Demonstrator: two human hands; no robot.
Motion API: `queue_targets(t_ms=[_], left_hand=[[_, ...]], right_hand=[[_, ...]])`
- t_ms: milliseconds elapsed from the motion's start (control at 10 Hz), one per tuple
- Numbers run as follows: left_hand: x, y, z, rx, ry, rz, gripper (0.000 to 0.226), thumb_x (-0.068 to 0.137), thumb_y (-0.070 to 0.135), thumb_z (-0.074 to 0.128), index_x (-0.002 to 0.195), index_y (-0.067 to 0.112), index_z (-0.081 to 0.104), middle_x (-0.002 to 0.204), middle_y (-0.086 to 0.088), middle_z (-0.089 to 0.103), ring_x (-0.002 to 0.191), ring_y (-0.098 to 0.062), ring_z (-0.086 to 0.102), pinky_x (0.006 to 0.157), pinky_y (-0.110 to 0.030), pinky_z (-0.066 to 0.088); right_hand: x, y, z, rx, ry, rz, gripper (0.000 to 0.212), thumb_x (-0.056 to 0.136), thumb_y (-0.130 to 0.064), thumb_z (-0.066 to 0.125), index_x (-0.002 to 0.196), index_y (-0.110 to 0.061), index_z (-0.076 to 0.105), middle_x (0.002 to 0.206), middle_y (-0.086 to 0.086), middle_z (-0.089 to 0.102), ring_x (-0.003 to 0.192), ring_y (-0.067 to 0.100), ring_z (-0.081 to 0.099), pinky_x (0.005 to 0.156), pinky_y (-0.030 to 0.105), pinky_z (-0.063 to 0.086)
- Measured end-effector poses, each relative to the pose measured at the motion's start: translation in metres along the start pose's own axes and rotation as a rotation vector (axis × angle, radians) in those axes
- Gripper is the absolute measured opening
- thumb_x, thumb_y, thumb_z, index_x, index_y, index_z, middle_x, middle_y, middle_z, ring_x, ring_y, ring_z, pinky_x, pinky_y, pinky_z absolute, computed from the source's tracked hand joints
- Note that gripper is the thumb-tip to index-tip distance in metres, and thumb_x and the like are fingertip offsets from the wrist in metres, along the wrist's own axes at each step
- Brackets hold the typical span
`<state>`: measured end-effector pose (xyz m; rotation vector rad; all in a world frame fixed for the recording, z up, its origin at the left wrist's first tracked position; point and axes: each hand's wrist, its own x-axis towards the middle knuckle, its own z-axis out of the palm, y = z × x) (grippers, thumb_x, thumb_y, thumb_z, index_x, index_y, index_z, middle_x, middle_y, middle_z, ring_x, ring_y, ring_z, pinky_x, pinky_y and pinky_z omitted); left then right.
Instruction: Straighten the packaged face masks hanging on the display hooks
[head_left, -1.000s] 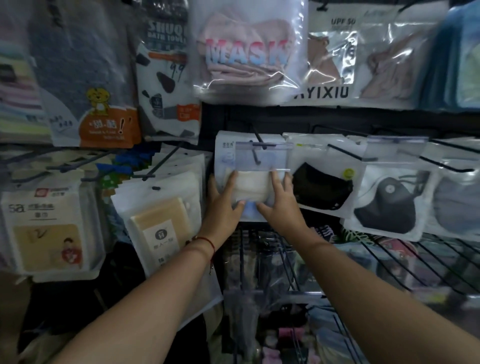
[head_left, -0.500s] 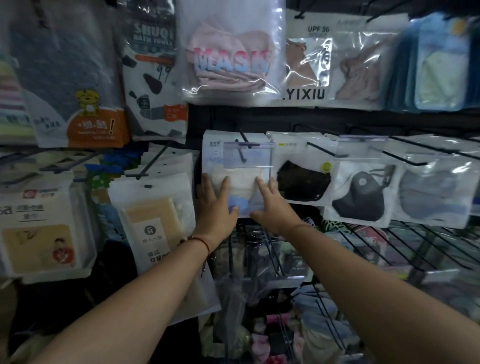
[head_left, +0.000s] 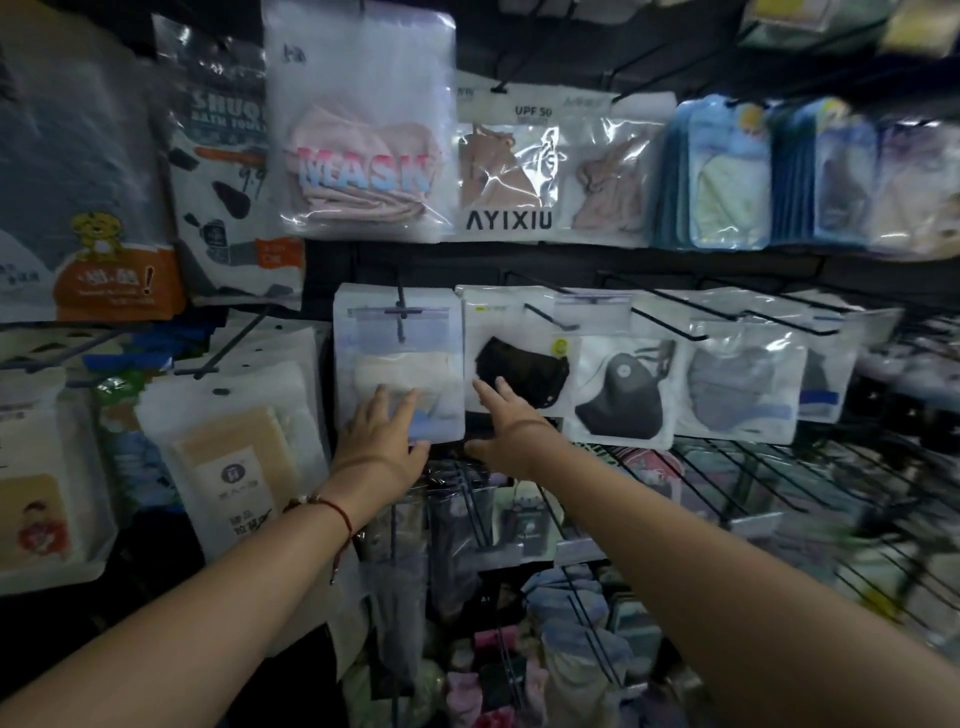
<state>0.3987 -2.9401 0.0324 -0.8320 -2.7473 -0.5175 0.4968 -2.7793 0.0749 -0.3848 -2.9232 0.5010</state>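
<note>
Clear plastic under the left hand (head_left: 382, 441), flat, fingers spread on the white mask pack (head_left: 399, 364) hanging from its hook (head_left: 401, 322); right hand (head_left: 506, 423) open, reaching the black mask pack (head_left: 519, 364). Push too hard and a pack swings crooked.

Tight rack, narrow gaps

Black wire hooks (head_left: 550, 315) jut forward between the touching clear plastic mask packets (head_left: 519, 353); open dark space lies just below them.

A single wide-angle view is provided from head height, directed forward and slightly downward at the display rack (head_left: 779, 467). The hanging packets (head_left: 398, 364) are seen close up, within arm's reach. No second view is supplied.
</note>
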Motion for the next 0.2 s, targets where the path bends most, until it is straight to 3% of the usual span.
queue_targets(t_ms=[200], left_hand=[[-0.025,0.018,-0.008,0.050,-0.045,0.007,0.075,0.098,0.054,0.045,0.159,0.031,0.008,0.167,-0.008,0.003,0.153,-0.028,0.004,0.123,-0.046,0.014]], right_hand=[[-0.028,0.029,-0.026,-0.068,-0.032,-0.003,0.082,0.095,-0.052,0.053,0.156,-0.032,0.003,0.164,0.002,-0.007,0.151,0.028,0.000,0.120,0.047,0.018]])
